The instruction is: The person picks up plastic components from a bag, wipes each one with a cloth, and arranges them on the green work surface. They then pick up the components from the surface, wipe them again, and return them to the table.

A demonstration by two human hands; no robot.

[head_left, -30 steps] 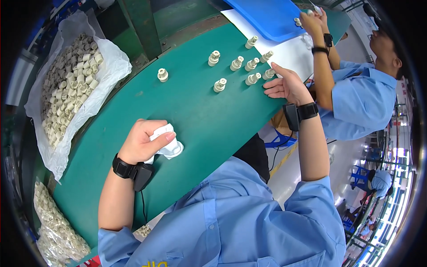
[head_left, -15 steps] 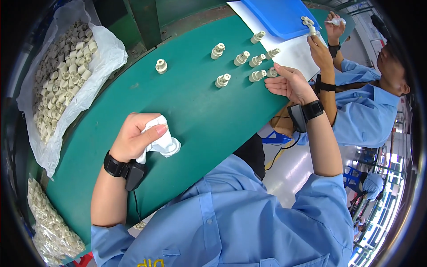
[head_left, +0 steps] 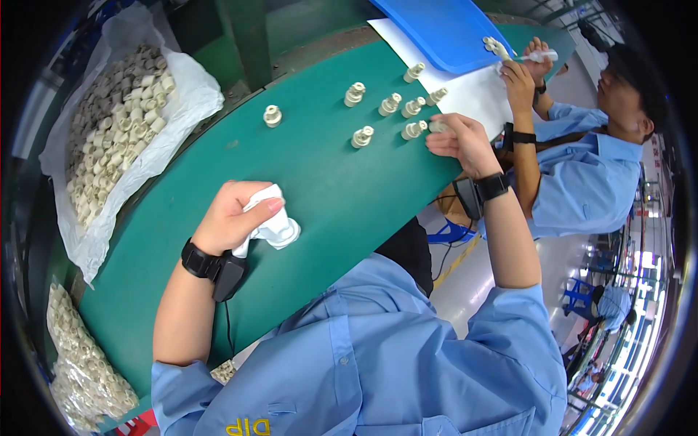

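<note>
My left hand point(head_left: 231, 221) is closed round a crumpled white cloth point(head_left: 278, 225), which hangs from the fist over the green tabletop point(head_left: 327, 196). Towards the right edge of the table, my right hand point(head_left: 465, 145) has its thumb and fingers round a cream plastic fitting point(head_left: 438, 126), partly hidden by them. Just left of those fingers stands another stepped cream fitting point(head_left: 414, 130). Several more stand upright nearby, among them a front one point(head_left: 362, 136) and a farther one point(head_left: 354, 94). One fitting point(head_left: 272, 116) stands apart on the left.
A white-lined container point(head_left: 203, 94) full of cream parts stands at the far left, with a clear bag point(head_left: 83, 370) of parts below it. A blue tray point(head_left: 436, 29) lies over white sheets at the back. A co-worker point(head_left: 596, 182) on the right holds cream parts.
My right hand has closed its fingers round the fitting beside it. The left hand still grips the cloth. The whole view has shifted slightly.
</note>
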